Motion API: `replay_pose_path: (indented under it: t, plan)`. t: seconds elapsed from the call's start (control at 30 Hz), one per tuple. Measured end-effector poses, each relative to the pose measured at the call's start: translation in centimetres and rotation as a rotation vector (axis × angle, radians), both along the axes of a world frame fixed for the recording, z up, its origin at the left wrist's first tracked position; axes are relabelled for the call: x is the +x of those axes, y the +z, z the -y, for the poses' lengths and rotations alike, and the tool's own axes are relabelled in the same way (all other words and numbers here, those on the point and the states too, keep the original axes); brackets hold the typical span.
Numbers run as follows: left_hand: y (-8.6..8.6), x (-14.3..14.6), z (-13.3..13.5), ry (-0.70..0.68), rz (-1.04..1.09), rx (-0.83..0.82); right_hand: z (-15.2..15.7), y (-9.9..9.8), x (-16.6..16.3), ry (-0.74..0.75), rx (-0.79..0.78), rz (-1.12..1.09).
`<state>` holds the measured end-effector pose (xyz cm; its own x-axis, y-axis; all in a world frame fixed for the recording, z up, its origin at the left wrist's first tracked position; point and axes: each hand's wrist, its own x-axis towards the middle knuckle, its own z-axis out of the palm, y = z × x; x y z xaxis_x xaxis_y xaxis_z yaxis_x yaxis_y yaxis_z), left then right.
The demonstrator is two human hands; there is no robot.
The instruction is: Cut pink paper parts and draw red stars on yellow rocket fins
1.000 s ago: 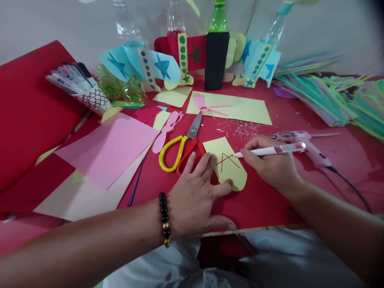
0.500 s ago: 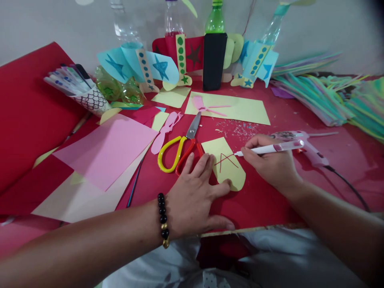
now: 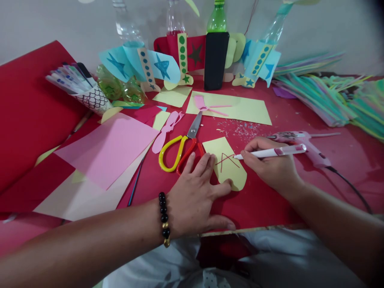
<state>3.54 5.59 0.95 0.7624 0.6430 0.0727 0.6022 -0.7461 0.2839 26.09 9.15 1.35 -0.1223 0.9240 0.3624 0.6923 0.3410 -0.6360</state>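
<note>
Yellow card (image 3: 226, 154) at left hand (image 3: 195, 196) — white pen (image 3: 270, 151) in right hand (image 3: 270, 166)

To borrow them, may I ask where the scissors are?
In the head view, the yellow-handled scissors lie just beyond the left hand, beside the yellow card.

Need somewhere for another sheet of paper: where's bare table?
Bare red tabletop lies between the large yellow sheet and the pastel paper strips, just above the glue gun. Another patch sits between the right forearm and the gun's cord. Crowded around the scissors and bottle crafts.
</note>
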Motion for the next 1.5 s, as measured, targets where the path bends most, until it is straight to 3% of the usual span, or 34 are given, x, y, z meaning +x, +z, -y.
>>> replay_pose_path:
  t: [0.87,1.17,1.5]
  plan:
    - [0.0,0.0,0.0,-0.006,0.005,0.021,1.7,0.7,-1.6,0.275,-0.029,0.091]
    - [-0.1,0.0,0.1,0.002,0.012,0.017,1.5,0.4,-1.2,0.221,-0.048,0.032]
    - [-0.1,0.1,0.1,0.001,-0.008,0.033,1.2,0.1,-1.2,0.285,-0.075,0.056]
